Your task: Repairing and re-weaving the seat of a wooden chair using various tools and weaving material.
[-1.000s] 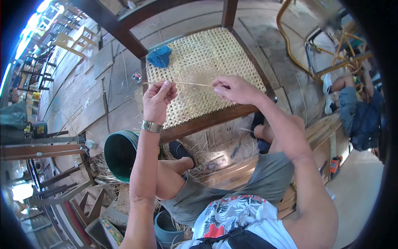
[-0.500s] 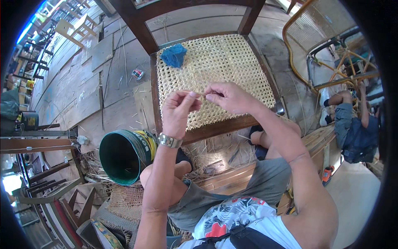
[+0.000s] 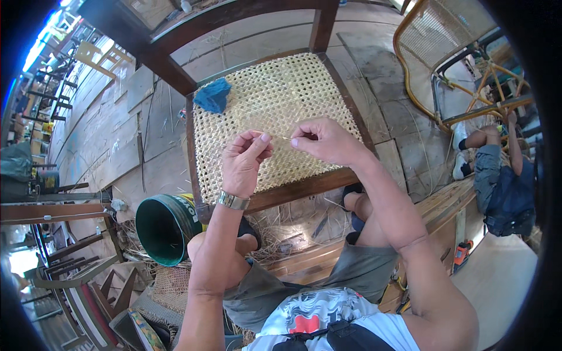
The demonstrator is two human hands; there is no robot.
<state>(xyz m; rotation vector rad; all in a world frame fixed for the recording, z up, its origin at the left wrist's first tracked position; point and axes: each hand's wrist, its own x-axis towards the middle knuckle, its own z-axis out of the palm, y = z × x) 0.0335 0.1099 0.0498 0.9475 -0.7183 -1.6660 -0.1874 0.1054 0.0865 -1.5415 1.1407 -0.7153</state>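
Observation:
Both hands are above a woven cane seat [image 3: 266, 99] set in a dark wooden chair frame [image 3: 275, 196]. A thin pale strip of cane [image 3: 283, 138] spans the gap between them. My left hand [image 3: 243, 164], with a metal watch [image 3: 234, 200] on its wrist, pinches one end between thumb and fingers. The other end is pinched by my right hand [image 3: 328, 142], fingers curled. Beyond my left hand, a crumpled blue cloth [image 3: 213, 95] lies on the seat's far left corner.
A dark green bucket [image 3: 158, 228] lies tipped beside my left knee. Cane scraps [image 3: 281, 225] litter the floor under the chair. At right stand a rattan chair [image 3: 404, 70] and another person [image 3: 506, 181]. An orange-handled tool [image 3: 462, 254] lies near my right elbow.
The chair and cloth appear farther left in view. My hands have drawn slightly apart, baring more of the cane strip between them.

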